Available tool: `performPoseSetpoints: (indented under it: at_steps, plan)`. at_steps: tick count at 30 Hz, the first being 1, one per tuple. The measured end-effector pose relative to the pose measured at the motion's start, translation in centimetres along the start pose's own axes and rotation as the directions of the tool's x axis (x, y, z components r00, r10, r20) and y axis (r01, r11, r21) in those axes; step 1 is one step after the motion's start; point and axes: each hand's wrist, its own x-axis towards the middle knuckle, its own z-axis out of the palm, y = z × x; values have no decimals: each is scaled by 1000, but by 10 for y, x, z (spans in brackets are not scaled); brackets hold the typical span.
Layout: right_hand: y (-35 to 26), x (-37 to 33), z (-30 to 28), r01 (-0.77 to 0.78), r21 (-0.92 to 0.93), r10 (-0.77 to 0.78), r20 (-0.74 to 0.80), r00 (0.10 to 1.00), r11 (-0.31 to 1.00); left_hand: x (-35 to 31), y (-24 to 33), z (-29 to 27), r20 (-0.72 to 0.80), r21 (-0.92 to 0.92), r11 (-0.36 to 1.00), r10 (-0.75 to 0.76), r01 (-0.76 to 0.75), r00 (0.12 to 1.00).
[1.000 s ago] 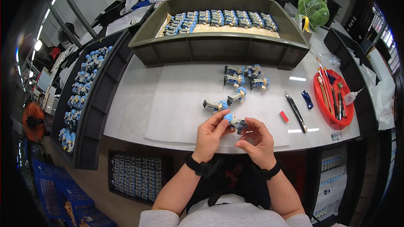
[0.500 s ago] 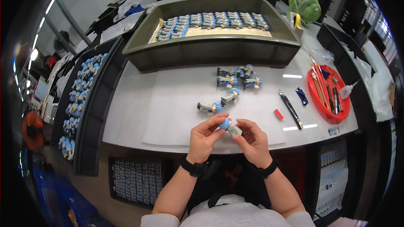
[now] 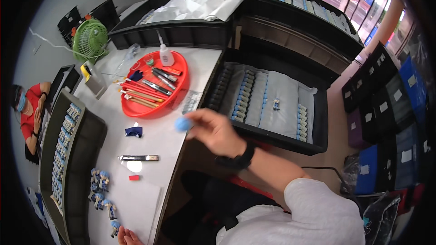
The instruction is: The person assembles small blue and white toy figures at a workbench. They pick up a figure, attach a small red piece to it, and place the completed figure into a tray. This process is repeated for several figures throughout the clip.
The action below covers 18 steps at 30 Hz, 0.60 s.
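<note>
My right hand is closed on a small figurine, its round blue head showing beyond the fingertips and its body mostly hidden by them. It hangs over the table's right edge, between the red tray and the black crate. At the bottom edge, my left hand is only partly in view, its fingers extended with nothing seen in them. Close by its fingertips lies one blue-haired figurine. Several more figurines lie farther up the white table, beside the olive bin.
A red tray holds brushes, pens and a white squeeze bottle. Nearby lie a dark blue cloth piece, tweezers-like tool and red block. A black crate with rows of figurines stands right; olive bin left.
The view has swung right. My hands have parted: the right carries the figurine away toward the black crate, while the left stays by the figurines on the table.
</note>
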Motion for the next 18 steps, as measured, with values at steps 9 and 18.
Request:
performPoseSetpoints:
  at_steps: [9,18]
  plan:
    - [16,-79,-389,-388,-664,-290,-675,678,639,8,1,-3,-31,83,996,13,-11,999]
    - [36,-140,-477,-838,-542,-235,-808,541,-63,7,-1,3,-88,179,984,19,-3,996]
